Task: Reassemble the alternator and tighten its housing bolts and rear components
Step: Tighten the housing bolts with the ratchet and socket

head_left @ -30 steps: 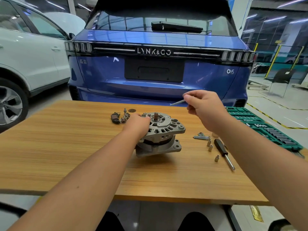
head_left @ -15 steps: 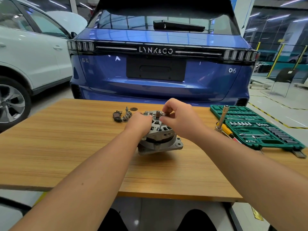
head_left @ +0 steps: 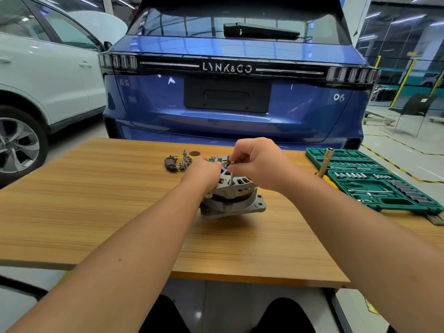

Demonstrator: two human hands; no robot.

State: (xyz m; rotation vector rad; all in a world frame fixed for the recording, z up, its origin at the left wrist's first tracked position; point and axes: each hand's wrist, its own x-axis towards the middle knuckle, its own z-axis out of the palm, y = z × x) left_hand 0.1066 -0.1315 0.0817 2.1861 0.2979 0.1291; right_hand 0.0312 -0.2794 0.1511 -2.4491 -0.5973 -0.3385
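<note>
One alternator (head_left: 231,193) sits about mid table (head_left: 96,212), shaft end up, mounting ears at the bottom. Everything else placed relative to it.

Left hand (head_left: 204,173) is on the alternator's left top edge, fingers curled over the housing, gripping it. Right hand (head_left: 258,162) is right above the top, fingers pinching the upper end of one long bolt (head_left: 231,180) that stands roughly upright w/ its lower end at a hole in the housing face. Can't tell how far in it goes, the hand covers the top.

Behind and left of the alternator, still on the table: a small pile of loose parts (head_left: 177,162), dark plastic-looking piece plus some metal bits, too small to count properly. One dark round washer-ish disc (head_left: 194,153) just behind that pile.

Right of the alternator: one green socket case (head_left: 374,183), open, 2 halves laid flat, rows of sockets and bits in the slots (lots, can't count em). One driver (head_left: 324,164) w/ a metal shaft stands tilted at the case's near left corner, yellow handle mostly hidden behind the right forearm.

Behind the table, past the alternator: 1 blue car (head_left: 228,104), rear facing the camera, "LYNK&CO" across the tail and "06" on the right side. 1 white car (head_left: 48,80) to the far left, side on, one wheel showing.

Both forearms bare, reaching in from the bottom. 2 dark knees visible under the near table edge.
</note>
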